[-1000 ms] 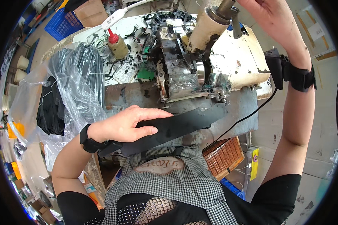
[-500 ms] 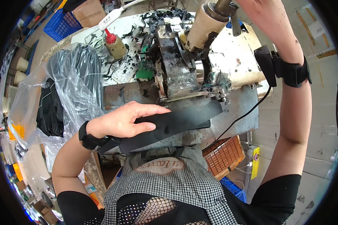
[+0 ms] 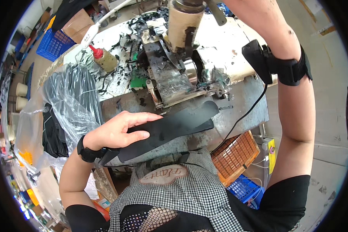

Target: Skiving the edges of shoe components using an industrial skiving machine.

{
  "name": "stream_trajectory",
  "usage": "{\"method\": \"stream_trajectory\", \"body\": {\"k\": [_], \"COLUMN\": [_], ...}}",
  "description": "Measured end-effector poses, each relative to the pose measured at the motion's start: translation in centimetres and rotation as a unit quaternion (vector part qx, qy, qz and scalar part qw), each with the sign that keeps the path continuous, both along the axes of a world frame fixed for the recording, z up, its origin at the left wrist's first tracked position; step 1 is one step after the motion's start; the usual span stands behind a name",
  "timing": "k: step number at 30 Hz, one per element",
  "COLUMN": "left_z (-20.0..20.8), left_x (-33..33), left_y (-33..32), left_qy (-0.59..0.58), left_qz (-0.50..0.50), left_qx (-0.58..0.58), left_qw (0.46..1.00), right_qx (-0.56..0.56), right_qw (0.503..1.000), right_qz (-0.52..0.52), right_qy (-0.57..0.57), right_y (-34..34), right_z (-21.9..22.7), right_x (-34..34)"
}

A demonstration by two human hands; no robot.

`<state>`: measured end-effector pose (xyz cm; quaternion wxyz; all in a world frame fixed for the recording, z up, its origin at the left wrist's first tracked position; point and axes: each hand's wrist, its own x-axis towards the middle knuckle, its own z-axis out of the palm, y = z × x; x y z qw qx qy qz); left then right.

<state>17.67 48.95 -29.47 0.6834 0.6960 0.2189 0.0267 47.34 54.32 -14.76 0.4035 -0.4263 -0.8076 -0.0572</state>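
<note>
My left hand (image 3: 114,129) lies on a flat black strip (image 3: 181,121) with a rounded right end. Its fingers are stretched out and the thumb is held apart. Beneath the strip, the edge of a second black piece (image 3: 206,126) shows. Both rest on the grey metal bench edge (image 3: 241,102), in front of a machine (image 3: 170,73) with a worn metal head and a cream-coloured column. My right hand (image 3: 259,19) is raised beside the column at the top edge; its fingers are out of the picture.
Black scraps (image 3: 123,50) litter the white machine table. A red-capped bottle (image 3: 104,60) stands there. Left lies a clear plastic bag (image 3: 71,89) of black pieces. A cable (image 3: 241,125) hangs from my right wrist device. A blue basket (image 3: 54,44) is farther back.
The whole view has shifted, with the machine now farther left and higher in it. My left hand stays on the strip, and my right arm remains raised.
</note>
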Motion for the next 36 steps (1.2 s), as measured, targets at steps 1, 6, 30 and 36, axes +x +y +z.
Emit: {"method": "stream_trajectory", "body": {"k": [1,6,30,36], "left_z": [0.1,0.2,-0.3,-0.7], "left_x": [0.5,1.0,0.8,0.7], "left_y": [0.1,0.4,4.7,6.3], "left_qy": [-0.001,0.003,-0.042,-0.026], "left_qz": [-0.015,-0.009,0.031,0.074], "left_qx": [-0.001,-0.009,-0.111,-0.054], "left_qw": [1.000,1.000,0.992,0.995], "right_qx": [-0.001,-0.011,0.072,0.051], "right_qw": [1.000,0.997,0.979,0.984], "right_qz": [-0.015,-0.025,0.093,0.053], "right_qy": [-0.001,-0.067,-0.169,-0.163], "right_y": [-0.2,0.5,-10.3,-9.4], "right_z": [0.2,1.0,-15.7,-18.4], "right_x": [0.5,0.5,0.5,0.4]}}
